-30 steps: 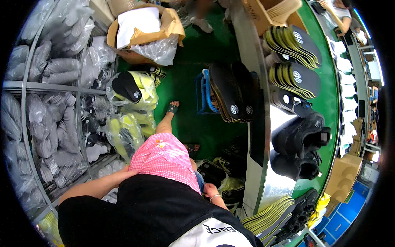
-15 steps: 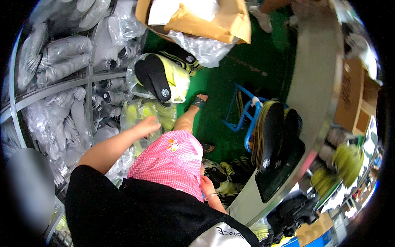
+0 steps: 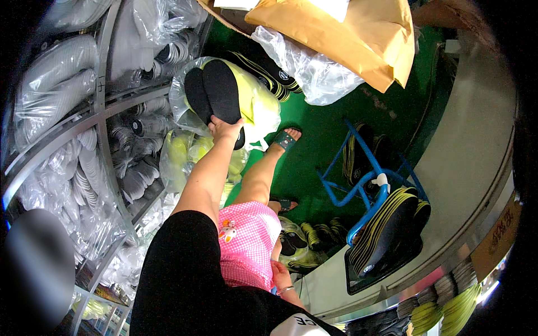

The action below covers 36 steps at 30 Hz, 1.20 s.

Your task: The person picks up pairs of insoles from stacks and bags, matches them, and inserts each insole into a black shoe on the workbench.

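My left hand (image 3: pixel 225 129) reaches down to the left and grips the near end of a stack of black insoles (image 3: pixel 222 92). Its fingers lie closed over that end, partly covering it. The stack rests on an open clear plastic bag (image 3: pixel 259 112) with lime-yellow insoles in it. Against the pink checked cloth (image 3: pixel 252 238) at my thigh hangs my right hand (image 3: pixel 281 275), a bracelet on its wrist. Its fingers are partly hidden, so whether it holds anything I cannot make out.
Metal racks (image 3: pixel 101 103) with bagged grey insoles line the left. A brown carton (image 3: pixel 367 42) stands at the top, beside more black-and-yellow insoles (image 3: pixel 274 75). To the right are a blue metal frame (image 3: pixel 372 173), a long pale table (image 3: pixel 465 162) and a pile of insoles (image 3: pixel 386 232).
My left hand has moved up and forward from above my lap onto the insoles and closed on them. My view has shifted; my right hand stays by my thigh.
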Available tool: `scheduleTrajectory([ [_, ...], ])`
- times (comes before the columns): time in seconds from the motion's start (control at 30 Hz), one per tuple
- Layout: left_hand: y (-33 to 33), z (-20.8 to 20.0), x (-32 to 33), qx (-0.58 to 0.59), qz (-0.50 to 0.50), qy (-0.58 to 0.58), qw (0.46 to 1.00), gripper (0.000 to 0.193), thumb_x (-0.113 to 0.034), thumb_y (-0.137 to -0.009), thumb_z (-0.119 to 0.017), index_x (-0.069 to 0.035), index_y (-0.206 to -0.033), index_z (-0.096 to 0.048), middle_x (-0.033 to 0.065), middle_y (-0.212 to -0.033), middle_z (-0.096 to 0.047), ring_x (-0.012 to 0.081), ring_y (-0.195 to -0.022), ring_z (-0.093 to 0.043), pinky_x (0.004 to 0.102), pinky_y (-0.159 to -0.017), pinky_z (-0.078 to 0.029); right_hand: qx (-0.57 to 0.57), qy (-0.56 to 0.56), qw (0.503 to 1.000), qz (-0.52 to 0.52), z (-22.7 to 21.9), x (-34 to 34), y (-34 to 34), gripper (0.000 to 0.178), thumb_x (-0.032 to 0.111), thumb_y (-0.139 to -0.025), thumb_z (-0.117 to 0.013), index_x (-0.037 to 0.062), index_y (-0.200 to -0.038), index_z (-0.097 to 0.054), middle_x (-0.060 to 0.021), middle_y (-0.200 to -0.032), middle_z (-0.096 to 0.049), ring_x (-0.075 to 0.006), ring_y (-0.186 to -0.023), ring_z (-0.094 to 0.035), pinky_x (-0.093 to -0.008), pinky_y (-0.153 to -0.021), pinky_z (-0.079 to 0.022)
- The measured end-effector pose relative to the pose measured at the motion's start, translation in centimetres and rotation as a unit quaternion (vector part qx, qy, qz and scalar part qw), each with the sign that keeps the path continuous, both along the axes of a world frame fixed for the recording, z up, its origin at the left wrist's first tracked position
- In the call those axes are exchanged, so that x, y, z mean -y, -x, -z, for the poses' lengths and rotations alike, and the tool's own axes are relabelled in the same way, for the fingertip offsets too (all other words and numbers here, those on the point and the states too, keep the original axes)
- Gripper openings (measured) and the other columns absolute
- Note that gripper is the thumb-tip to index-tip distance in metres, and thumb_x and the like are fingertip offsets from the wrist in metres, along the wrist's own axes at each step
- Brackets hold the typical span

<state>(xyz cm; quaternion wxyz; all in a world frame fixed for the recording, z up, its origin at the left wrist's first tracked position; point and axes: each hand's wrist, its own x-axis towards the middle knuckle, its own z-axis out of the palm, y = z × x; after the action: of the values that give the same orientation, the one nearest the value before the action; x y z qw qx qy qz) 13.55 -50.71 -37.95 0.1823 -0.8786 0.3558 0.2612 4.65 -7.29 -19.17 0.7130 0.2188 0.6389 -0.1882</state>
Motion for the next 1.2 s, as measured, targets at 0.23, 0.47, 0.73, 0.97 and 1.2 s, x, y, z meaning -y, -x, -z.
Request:
scheduleTrajectory([
  [0.23,-0.5,-0.6,-0.1,-0.005,0.004,-0.011,1.0,0.103,-0.044,-0.058,-0.071,-0.007,-0.132,-0.008,0.0122,-0.13,-0.027,0.0251,-0.117,-0.034,0.0449,-0.091,-0.035,0.004,0.008,1.0,0.022,1.1,-0.1,-0.5,0.02,0.012,-0.086,-0.047,-0.001,-0.098,-0.055,-0.0024,-0.086,-0.058,-0.0088,-0.073,-0.053,-0.0206,-0.064,-0.043],
  [0.47,-1.8,-0.9,-1.3,-0.032,0.171,0.142,0.974,0.082,-0.037,-0.058,-0.069,-0.003,-0.123,-0.031,0.0181,-0.118,-0.039,0.0331,-0.11,-0.036,0.041,-0.094,-0.03,-0.068,0.089,0.988,-0.11,0.5,1.4,-0.3,0.025,0.023,-0.085,-0.048,0.0019,-0.094,-0.059,-0.0026,-0.078,-0.059,-0.0073,-0.071,-0.05,-0.0226,-0.063,-0.042],
  [0.73,-0.6,-11.0,-10.8,-0.207,0.393,-0.065,0.893,0.07,-0.03,-0.069,-0.061,0.0,-0.124,-0.029,0.0212,-0.128,-0.028,0.0364,-0.119,-0.025,0.043,-0.098,-0.024,-0.144,0.092,0.92,-0.354,1.2,-0.1,-0.1,0.036,0.041,-0.079,-0.046,0.0119,-0.096,-0.057,-0.0158,-0.095,-0.058,-0.031,-0.091,-0.054,-0.0384,-0.078,-0.043],
  [0.97,-4.1,-6.5,-14.2,-0.168,0.548,-0.32,0.754,0.061,-0.044,-0.073,-0.049,-0.007,-0.121,-0.039,0.0216,-0.116,-0.043,0.0363,-0.11,-0.04,0.0403,-0.092,-0.033,-0.171,0.066,0.928,-0.323,7.0,-5.7,-8.7,0.054,0.052,-0.077,-0.044,0.021,-0.122,-0.04,-0.0195,-0.122,-0.039,-0.037,-0.113,-0.037,-0.0449,-0.092,-0.031],
  [1.2,-3.3,-7.0,-15.4,-0.123,0.617,-0.294,0.72,0.055,-0.042,-0.073,-0.048,-0.008,-0.117,-0.044,0.0192,-0.115,-0.046,0.0349,-0.107,-0.043,0.0407,-0.09,-0.035,-0.113,-0.063,0.974,-0.186,-0.1,-0.1,-4.2,0.064,0.056,-0.07,-0.048,0.0217,-0.123,-0.04,-0.0167,-0.124,-0.037,-0.0351,-0.115,-0.033,-0.0439,-0.094,-0.03],
])
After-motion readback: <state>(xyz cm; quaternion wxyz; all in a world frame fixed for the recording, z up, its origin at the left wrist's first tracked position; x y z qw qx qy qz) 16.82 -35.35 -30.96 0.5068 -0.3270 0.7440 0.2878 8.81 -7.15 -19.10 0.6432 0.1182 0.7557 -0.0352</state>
